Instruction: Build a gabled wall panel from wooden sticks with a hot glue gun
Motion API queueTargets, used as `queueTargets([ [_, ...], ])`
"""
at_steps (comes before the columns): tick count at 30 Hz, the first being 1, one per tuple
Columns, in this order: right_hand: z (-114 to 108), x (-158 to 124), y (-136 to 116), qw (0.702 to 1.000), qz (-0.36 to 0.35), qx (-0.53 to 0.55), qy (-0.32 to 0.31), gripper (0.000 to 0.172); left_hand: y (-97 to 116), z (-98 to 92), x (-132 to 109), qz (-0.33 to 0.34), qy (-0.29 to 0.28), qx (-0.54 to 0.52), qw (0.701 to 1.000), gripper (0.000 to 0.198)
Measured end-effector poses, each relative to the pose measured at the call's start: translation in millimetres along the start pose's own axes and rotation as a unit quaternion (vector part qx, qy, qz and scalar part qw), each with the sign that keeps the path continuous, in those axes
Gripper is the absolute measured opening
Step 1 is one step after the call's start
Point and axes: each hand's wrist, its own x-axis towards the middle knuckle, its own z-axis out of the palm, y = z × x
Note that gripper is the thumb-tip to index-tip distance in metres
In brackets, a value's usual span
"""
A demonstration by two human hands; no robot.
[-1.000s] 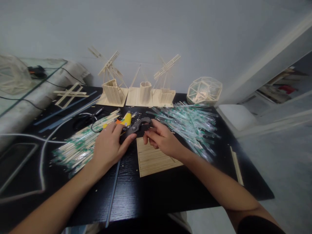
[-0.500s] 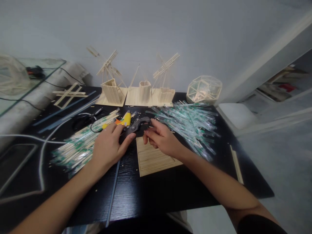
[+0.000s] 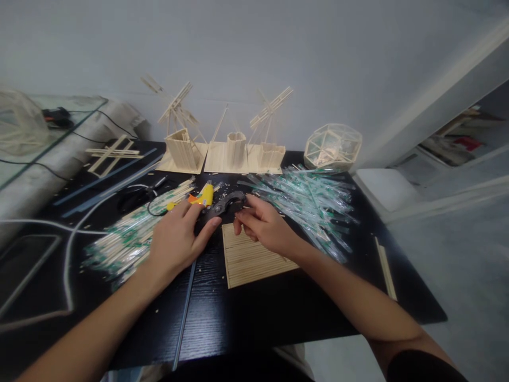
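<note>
My left hand point(image 3: 180, 239) is wrapped round the handles of dark cutting pliers point(image 3: 225, 203) near the middle of the black table point(image 3: 246, 313). My right hand point(image 3: 260, 225) sits just right of the plier jaws with its fingers pinched together at the jaws; what they hold is too small to make out. Below both hands lies a flat mat of thin wooden sticks point(image 3: 250, 257). A yellow glue gun point(image 3: 202, 196) lies just beyond my left hand.
A heap of wrapped sticks point(image 3: 131, 239) lies on the left, and empty clear wrappers point(image 3: 314, 201) pile up on the right. Stick windmill models point(image 3: 226, 146) and a geodesic dome point(image 3: 333, 146) stand at the back. Cables point(image 3: 71, 239) cross the left side.
</note>
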Motion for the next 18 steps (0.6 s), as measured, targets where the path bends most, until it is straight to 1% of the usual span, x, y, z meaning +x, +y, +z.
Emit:
queueTargets([
  [2, 0.0, -0.4, -0.1, 1.000, 0.000, -0.005, 0.000, 0.013, 0.4, -0.5, -0.4, -0.002, 0.000, -0.002, 1.000, 0.062],
  [5, 0.0, -0.5, -0.5, 1.000, -0.002, -0.013, 0.004, 0.009, 0.9, -1.2, -0.8, -0.010, -0.008, 0.000, 1.000, 0.060],
  [8, -0.4, -0.1, -1.0, 1.000, -0.002, -0.010, -0.001, 0.009, 0.6, -1.0, -0.3, 0.000, -0.013, -0.009, 1.000, 0.061],
  [12, -1.2, 0.1, -0.7, 1.000, 0.007, 0.005, -0.013, 0.013, -0.2, 0.3, 0.4, 0.011, -0.005, -0.018, 1.000, 0.068],
  [18, -3.0, 0.5, 0.0, 0.999, 0.025, 0.020, -0.024, 0.007, -1.3, 1.6, -0.1, 0.013, 0.002, -0.012, 1.000, 0.069],
])
